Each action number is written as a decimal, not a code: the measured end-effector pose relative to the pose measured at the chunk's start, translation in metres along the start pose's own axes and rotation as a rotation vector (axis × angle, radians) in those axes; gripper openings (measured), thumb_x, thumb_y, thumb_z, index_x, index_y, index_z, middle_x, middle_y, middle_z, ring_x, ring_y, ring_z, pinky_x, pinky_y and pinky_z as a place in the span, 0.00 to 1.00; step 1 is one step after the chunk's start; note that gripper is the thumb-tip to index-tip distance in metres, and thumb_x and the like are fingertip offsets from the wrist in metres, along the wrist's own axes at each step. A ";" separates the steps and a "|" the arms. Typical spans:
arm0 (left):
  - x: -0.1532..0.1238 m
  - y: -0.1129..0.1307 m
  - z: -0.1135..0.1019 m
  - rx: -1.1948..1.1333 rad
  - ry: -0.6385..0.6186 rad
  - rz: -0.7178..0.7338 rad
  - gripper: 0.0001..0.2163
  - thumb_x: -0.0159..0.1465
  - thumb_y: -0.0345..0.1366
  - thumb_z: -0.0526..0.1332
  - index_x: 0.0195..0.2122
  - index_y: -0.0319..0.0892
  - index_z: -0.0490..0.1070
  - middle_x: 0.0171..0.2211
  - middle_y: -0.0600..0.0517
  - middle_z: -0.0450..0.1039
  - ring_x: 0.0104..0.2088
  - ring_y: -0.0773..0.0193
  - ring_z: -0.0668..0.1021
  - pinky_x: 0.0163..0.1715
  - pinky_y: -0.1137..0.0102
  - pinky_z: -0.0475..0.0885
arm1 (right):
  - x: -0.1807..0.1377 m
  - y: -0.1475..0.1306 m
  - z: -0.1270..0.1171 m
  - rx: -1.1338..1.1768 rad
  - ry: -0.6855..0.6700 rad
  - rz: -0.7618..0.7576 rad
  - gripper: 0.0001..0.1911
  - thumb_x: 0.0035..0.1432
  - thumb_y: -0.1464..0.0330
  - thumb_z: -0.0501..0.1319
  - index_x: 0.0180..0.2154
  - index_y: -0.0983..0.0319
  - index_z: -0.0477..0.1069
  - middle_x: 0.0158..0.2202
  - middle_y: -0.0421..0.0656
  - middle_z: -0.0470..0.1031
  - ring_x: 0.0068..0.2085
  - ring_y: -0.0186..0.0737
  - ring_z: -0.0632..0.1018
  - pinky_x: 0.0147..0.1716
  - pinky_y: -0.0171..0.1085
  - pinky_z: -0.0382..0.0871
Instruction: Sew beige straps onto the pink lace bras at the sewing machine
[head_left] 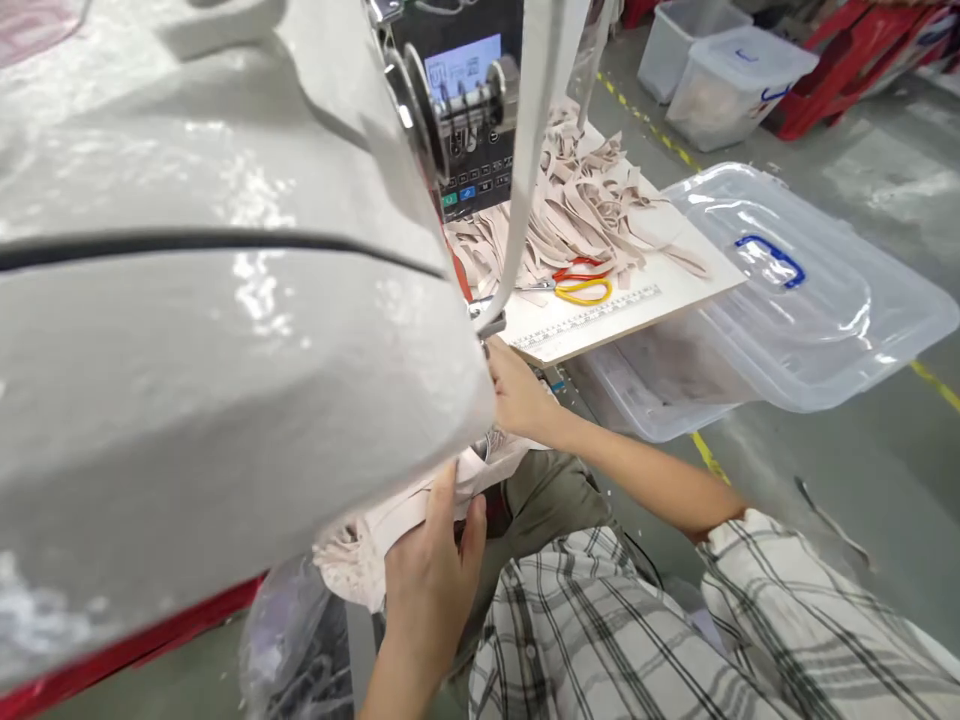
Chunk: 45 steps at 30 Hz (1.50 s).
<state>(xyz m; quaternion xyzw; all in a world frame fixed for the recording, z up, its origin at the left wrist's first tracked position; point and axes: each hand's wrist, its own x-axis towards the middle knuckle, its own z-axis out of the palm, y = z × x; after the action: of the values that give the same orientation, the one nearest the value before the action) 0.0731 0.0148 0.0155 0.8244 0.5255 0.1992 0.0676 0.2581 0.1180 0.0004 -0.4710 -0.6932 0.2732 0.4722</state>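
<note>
A large white sewing machine head point(247, 380) fills the left of the view and covers part of the work. My left hand point(431, 570) grips pale pink fabric point(409, 515) at the machine's lower edge; its index finger lies along the cloth and the thumb stands apart, while the other fingers are hidden. Further up, my right hand point(521, 395) is curled close beside the machine's needle end. Its fingertips are behind the machine, so what they hold does not show. The fabric runs on below that hand, and a gathered bunch of it point(349, 560) hangs at the left.
Beyond the machine, a white board point(630, 310) with a printed ruler bears many pale pink fabric strips point(577, 200) and scissors point(583, 290) with red and yellow handles. A control panel point(469, 120) is lit. Clear plastic boxes point(825, 290) stand right; a plastic bag point(289, 640) hangs below.
</note>
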 end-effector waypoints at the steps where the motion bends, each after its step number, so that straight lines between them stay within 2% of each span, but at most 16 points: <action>1: 0.001 0.000 -0.001 0.030 0.013 0.040 0.23 0.70 0.40 0.54 0.65 0.40 0.59 0.38 0.43 0.82 0.29 0.57 0.83 0.22 0.71 0.73 | -0.002 0.000 -0.001 0.049 0.049 0.016 0.06 0.64 0.66 0.56 0.40 0.61 0.68 0.47 0.46 0.70 0.37 0.36 0.71 0.35 0.36 0.69; 3: 0.002 0.000 -0.004 0.065 0.005 0.090 0.23 0.70 0.40 0.54 0.65 0.39 0.59 0.47 0.38 0.79 0.39 0.52 0.84 0.29 0.68 0.77 | -0.008 0.001 -0.003 0.139 0.124 0.048 0.06 0.63 0.65 0.58 0.38 0.61 0.69 0.45 0.45 0.71 0.34 0.35 0.70 0.33 0.35 0.67; 5: 0.003 0.000 -0.006 0.083 0.003 0.095 0.23 0.70 0.39 0.55 0.65 0.38 0.59 0.49 0.37 0.79 0.43 0.50 0.83 0.32 0.66 0.78 | -0.012 0.003 -0.005 0.180 0.145 0.065 0.06 0.62 0.65 0.58 0.37 0.61 0.69 0.43 0.44 0.72 0.35 0.35 0.70 0.33 0.35 0.67; 11: 0.004 0.003 -0.010 0.074 0.012 0.090 0.22 0.69 0.37 0.56 0.64 0.38 0.60 0.48 0.38 0.79 0.39 0.53 0.84 0.30 0.68 0.77 | -0.020 0.003 -0.009 0.171 0.114 0.119 0.06 0.63 0.65 0.58 0.38 0.61 0.70 0.39 0.44 0.73 0.37 0.37 0.72 0.33 0.35 0.66; 18: 0.008 0.009 -0.007 0.079 0.002 0.096 0.22 0.69 0.37 0.56 0.63 0.35 0.61 0.51 0.35 0.77 0.46 0.48 0.82 0.35 0.64 0.79 | -0.032 0.003 -0.012 0.170 0.110 0.127 0.06 0.63 0.66 0.58 0.38 0.60 0.71 0.40 0.44 0.73 0.40 0.37 0.73 0.36 0.36 0.67; 24: 0.010 0.015 -0.005 0.063 0.017 0.112 0.24 0.69 0.36 0.57 0.65 0.38 0.58 0.50 0.38 0.78 0.40 0.53 0.84 0.29 0.68 0.78 | -0.044 0.002 -0.014 0.213 0.092 0.170 0.06 0.64 0.65 0.57 0.37 0.60 0.70 0.42 0.44 0.73 0.39 0.37 0.73 0.35 0.36 0.68; 28: 0.011 0.018 -0.005 0.061 -0.005 0.093 0.25 0.69 0.36 0.57 0.66 0.39 0.57 0.53 0.37 0.76 0.45 0.52 0.83 0.34 0.68 0.79 | -0.049 -0.002 -0.017 0.239 0.087 0.204 0.06 0.64 0.65 0.57 0.38 0.60 0.70 0.42 0.45 0.73 0.40 0.38 0.73 0.34 0.36 0.67; 30: 0.010 0.019 -0.004 0.050 -0.019 0.083 0.25 0.69 0.36 0.57 0.66 0.39 0.57 0.52 0.38 0.77 0.44 0.53 0.83 0.34 0.69 0.78 | -0.052 -0.003 -0.018 0.254 0.080 0.219 0.06 0.64 0.64 0.58 0.38 0.60 0.70 0.42 0.45 0.72 0.38 0.37 0.73 0.33 0.36 0.67; 33: 0.007 0.021 -0.003 0.049 -0.009 0.076 0.27 0.69 0.37 0.57 0.68 0.38 0.52 0.48 0.37 0.79 0.42 0.52 0.84 0.32 0.68 0.78 | -0.056 -0.005 -0.018 0.272 0.070 0.240 0.07 0.63 0.64 0.58 0.38 0.60 0.70 0.41 0.45 0.72 0.36 0.36 0.73 0.32 0.35 0.66; 37: 0.001 0.021 -0.002 0.100 0.078 0.018 0.37 0.69 0.43 0.57 0.71 0.32 0.39 0.55 0.24 0.70 0.45 0.44 0.83 0.33 0.61 0.79 | -0.062 -0.011 -0.016 0.284 0.088 0.222 0.09 0.60 0.61 0.59 0.38 0.60 0.70 0.39 0.44 0.72 0.34 0.35 0.72 0.35 0.36 0.68; 39: -0.002 0.021 -0.001 0.070 0.065 -0.012 0.39 0.69 0.42 0.58 0.71 0.33 0.35 0.56 0.23 0.69 0.45 0.44 0.82 0.33 0.59 0.79 | -0.066 -0.016 -0.015 0.240 0.099 0.199 0.13 0.59 0.58 0.61 0.38 0.60 0.70 0.37 0.43 0.73 0.33 0.36 0.72 0.36 0.37 0.68; 42: -0.010 0.026 0.008 -0.013 0.053 -0.035 0.40 0.68 0.41 0.59 0.72 0.33 0.34 0.55 0.24 0.71 0.45 0.42 0.82 0.35 0.57 0.80 | -0.074 -0.026 -0.014 0.101 0.110 0.156 0.17 0.57 0.54 0.63 0.37 0.61 0.70 0.34 0.43 0.74 0.34 0.39 0.73 0.37 0.39 0.66; 45: -0.029 0.046 0.024 -0.053 0.051 -0.001 0.41 0.67 0.42 0.60 0.71 0.31 0.35 0.58 0.23 0.66 0.51 0.39 0.79 0.40 0.54 0.80 | -0.091 -0.037 -0.016 0.130 0.060 0.238 0.14 0.58 0.57 0.63 0.35 0.61 0.70 0.31 0.42 0.74 0.33 0.39 0.73 0.35 0.38 0.65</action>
<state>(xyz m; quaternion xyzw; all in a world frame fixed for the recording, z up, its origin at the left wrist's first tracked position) 0.1103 -0.0292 0.0012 0.8166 0.5222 0.2341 0.0760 0.2685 0.0192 0.0013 -0.5263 -0.5987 0.3577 0.4864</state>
